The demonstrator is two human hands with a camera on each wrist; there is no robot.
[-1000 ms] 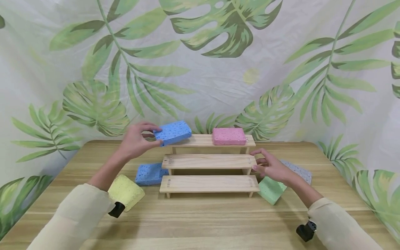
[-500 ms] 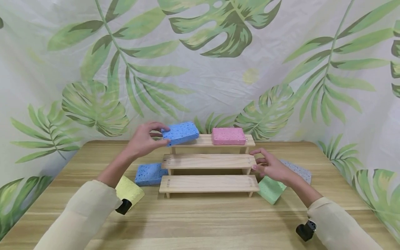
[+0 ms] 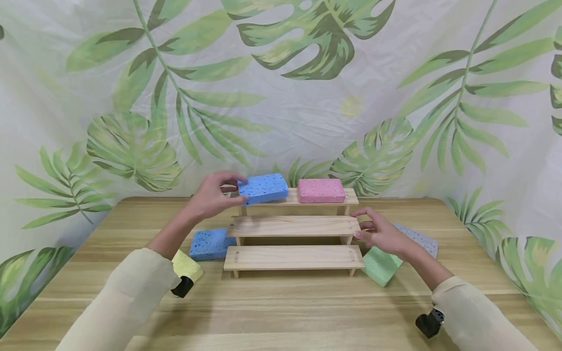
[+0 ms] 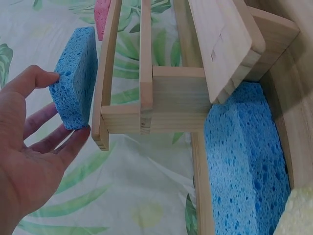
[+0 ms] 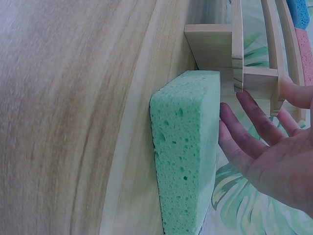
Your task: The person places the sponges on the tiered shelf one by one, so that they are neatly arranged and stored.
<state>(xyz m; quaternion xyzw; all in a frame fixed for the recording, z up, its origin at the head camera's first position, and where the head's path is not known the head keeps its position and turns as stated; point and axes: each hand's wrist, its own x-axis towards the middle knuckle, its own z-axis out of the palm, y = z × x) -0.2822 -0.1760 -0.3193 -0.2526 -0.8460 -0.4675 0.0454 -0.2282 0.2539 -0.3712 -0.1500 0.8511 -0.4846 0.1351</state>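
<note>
My left hand [image 3: 217, 195] pinches a speckled blue sponge [image 3: 263, 188] by its left end, thumb at the near edge and fingers behind. The sponge is slightly tilted over the left half of the top step of a three-step wooden stand [image 3: 294, 226]. In the left wrist view, this blue sponge [image 4: 76, 78] stands close beside the top board. A pink sponge [image 3: 321, 190] lies on the right part of that same step. With thumb and index finger, my right hand [image 3: 382, 236] holds the right end of the middle step; its other fingers spread below, near a green sponge [image 5: 183, 147].
Left of the stand, a second blue sponge [image 3: 210, 244] lies on the wooden table [image 3: 281, 312], with a yellow sponge [image 3: 188, 265] partly behind my left sleeve. A grey sponge [image 3: 421, 241] lies behind my right wrist. A leaf-print cloth [image 3: 290, 112] hangs behind the table.
My left hand has carried the blue sponge rightward along the top step, nearer the pink sponge, and slightly lower. The right hand has stayed at the stand's middle step.
</note>
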